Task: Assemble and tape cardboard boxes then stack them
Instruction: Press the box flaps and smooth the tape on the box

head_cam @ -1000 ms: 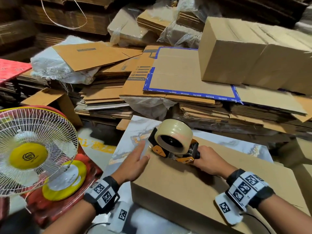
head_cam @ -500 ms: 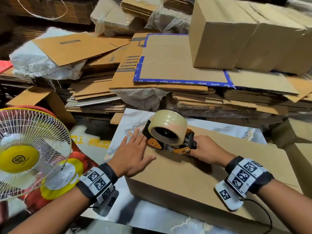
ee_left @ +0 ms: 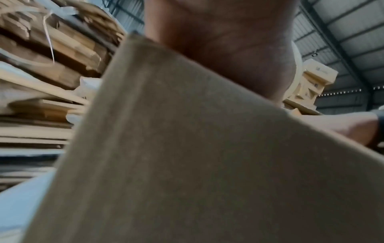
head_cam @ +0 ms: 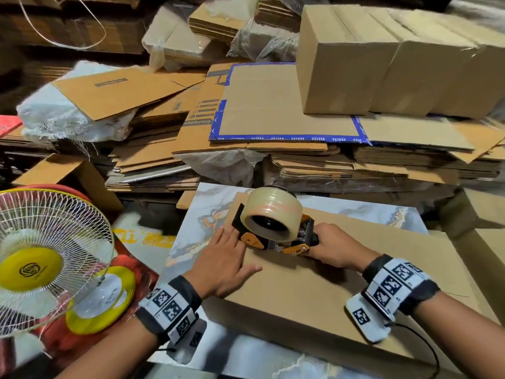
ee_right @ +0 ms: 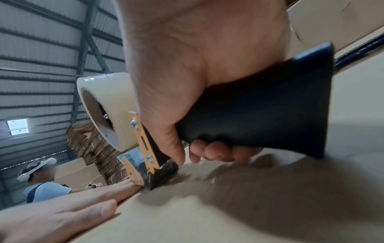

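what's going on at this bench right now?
A person is taping a cardboard box that lies on a marble-patterned table. The right hand grips the black handle of a tape dispenser, whose front end is pressed against the box top near its far left edge. The left hand lies flat on the box just beside the dispenser, fingers straight, holding it down. Assembled boxes sit on piles of flattened cardboard behind, and a fan stands on the left.

One tape dispenser (head_cam: 273,227), one fan (head_cam: 49,258), two hands, three assembled boxes (head_cam: 396,58) stacked behind
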Demonstrator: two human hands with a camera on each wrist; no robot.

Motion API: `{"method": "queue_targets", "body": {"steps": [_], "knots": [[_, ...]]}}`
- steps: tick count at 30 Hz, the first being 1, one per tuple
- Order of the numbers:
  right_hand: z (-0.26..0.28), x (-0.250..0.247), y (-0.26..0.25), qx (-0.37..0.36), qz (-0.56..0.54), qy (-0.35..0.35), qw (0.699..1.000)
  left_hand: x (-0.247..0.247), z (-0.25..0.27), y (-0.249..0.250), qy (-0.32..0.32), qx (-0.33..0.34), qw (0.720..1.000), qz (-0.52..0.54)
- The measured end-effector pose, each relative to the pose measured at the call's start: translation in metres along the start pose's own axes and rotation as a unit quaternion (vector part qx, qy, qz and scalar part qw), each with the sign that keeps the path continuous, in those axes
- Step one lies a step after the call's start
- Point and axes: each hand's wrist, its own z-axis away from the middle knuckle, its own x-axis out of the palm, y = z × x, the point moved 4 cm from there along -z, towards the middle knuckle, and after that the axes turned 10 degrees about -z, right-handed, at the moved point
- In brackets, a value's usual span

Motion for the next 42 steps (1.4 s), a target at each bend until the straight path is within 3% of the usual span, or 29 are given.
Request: {"method": "queue_targets", "body": {"steps": [4,11,15,19,23,27,34,39,42], "knots": [[0.004,-0.001,-0.003,-0.024,0.02,-0.007,0.999,-0.01,0.004,0.001,0.05,0.003,0.999,0.005],[0.025,-0.026,0.036,0.009,0.006,-0.006,1.0,-0.006,0.003,-0.002,-0.059,-0.015,0.998,-0.016],[0.037,-0.03,0.045,0.004,0.04,0.002,0.999,-0.011,0.0,0.016,-0.079,-0.049,0.996,-0.009],[0.038,-0.032,0.041,-0.005,0.035,-0.006,0.999,-0.012,-0.01,0.06,-0.04,-0.023,0.999,0.016],[0.04,-0.034,0.042,-0.023,0.027,-0.022,0.999,-0.018,-0.011,0.066,-0.007,-0.041,0.998,0.041],[0.051,-0.046,0.045,-0.037,0.024,-0.043,0.998,-0.01,-0.012,0.063,-0.035,-0.052,0.997,0.037],[0.085,-0.076,0.115,-0.013,0.038,-0.029,0.999,-0.022,-0.012,0.085,-0.074,-0.085,0.993,0.029],[0.089,-0.08,0.125,-0.014,0.027,-0.024,0.999,-0.023,-0.017,0.144,-0.052,-0.074,0.994,0.059],[0.086,-0.076,0.124,-0.014,0.036,-0.017,0.999,-0.012,-0.021,0.141,-0.036,-0.09,0.993,0.071]]}}
